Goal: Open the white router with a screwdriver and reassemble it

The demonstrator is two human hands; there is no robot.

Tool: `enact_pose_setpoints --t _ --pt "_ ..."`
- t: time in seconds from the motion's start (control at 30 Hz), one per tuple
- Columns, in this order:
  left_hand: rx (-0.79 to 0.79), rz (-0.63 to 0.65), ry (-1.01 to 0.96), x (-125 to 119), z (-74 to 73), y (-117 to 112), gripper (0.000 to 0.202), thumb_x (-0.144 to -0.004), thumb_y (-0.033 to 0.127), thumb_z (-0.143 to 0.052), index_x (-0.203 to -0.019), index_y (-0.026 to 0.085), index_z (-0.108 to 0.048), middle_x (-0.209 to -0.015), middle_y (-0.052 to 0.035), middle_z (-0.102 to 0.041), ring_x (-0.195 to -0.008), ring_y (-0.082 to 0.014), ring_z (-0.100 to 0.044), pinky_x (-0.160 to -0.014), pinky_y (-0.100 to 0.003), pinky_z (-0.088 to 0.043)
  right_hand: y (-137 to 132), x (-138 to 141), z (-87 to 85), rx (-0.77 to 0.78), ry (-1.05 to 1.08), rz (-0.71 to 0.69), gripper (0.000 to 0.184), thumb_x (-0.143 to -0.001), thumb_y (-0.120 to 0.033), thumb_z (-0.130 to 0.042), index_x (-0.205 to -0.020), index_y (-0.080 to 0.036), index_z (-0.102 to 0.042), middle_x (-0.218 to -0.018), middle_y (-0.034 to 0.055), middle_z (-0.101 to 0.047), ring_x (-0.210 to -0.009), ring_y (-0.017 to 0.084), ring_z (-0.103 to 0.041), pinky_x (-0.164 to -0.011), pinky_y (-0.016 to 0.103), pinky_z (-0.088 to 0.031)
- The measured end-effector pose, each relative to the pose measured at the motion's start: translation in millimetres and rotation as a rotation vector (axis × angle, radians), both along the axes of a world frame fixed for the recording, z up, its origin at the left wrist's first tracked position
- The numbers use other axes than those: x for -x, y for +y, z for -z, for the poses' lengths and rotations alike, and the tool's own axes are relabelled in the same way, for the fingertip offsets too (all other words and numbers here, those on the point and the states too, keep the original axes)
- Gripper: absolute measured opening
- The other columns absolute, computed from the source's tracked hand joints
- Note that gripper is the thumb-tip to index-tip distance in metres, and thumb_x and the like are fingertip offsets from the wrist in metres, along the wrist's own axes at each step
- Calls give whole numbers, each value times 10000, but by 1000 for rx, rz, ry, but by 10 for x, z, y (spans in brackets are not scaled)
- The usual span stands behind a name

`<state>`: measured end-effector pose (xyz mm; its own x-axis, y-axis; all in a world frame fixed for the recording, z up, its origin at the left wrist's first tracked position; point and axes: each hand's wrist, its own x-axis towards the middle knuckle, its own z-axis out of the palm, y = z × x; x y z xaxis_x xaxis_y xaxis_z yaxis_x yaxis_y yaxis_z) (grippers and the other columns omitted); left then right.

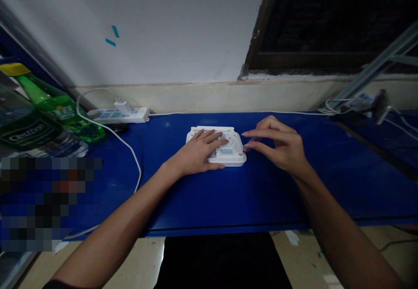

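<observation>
A white router [226, 160] lies flat on the blue table, its vented face with a pale label turned up. My left hand [199, 152] rests on its left part with fingers stretched out and spread, covering much of that side. Between the thumb and fingers of my right hand [282, 143] is a slim translucent purplish tool [251, 143], held at a slant. Its lower end, with a small reddish spot, is at the router's right front corner. The tool is too small and blurred to name its exact kind.
Large plastic bottles, one clear [35, 128] and one green [62, 106], stand at the left. A power strip [140, 115] with a plugged-in white charger [123, 107] lies along the wall. Its white cable [132, 152] loops across the table's left side. Tangled cables [333, 106] lie at the back right.
</observation>
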<state>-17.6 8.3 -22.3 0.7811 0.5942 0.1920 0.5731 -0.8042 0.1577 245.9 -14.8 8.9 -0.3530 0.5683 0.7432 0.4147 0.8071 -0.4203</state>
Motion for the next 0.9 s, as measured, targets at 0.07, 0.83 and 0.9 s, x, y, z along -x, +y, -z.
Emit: enact_pose_setpoints --t 0.07,0.83,0.9 --pt "0 -2 -4 -2 6 -6 771 -896 578 -686 -1527 223 -421 -1621 -139 -355 -1501 -351 -316 -1233 -563 -225 -8 -11 -7 15 -27 3 308 -901 -237 -726 -1194 -329 -758 -941 51 -717 -928 234 -641 -817 417 -520" --pt "-1 1 2 -6 14 0 752 -910 572 -673 -1530 235 -412 -1624 -133 -351 -1504 -337 -311 -1238 -558 -203 5 16 22 -36 -21 34 268 -870 -239 -762 -1118 -338 -785 -837 31 -710 -832 225 -632 -772 419 -517" --pt "-1 2 2 -4 22 1 757 -910 570 -673 -1531 226 -409 -1626 -138 -346 -1508 -335 -305 -1239 -555 -206 -7 5 6 -22 -47 42 282 -898 -256 -730 -1165 -337 -769 -917 47 -719 -913 237 -642 -817 428 -518"
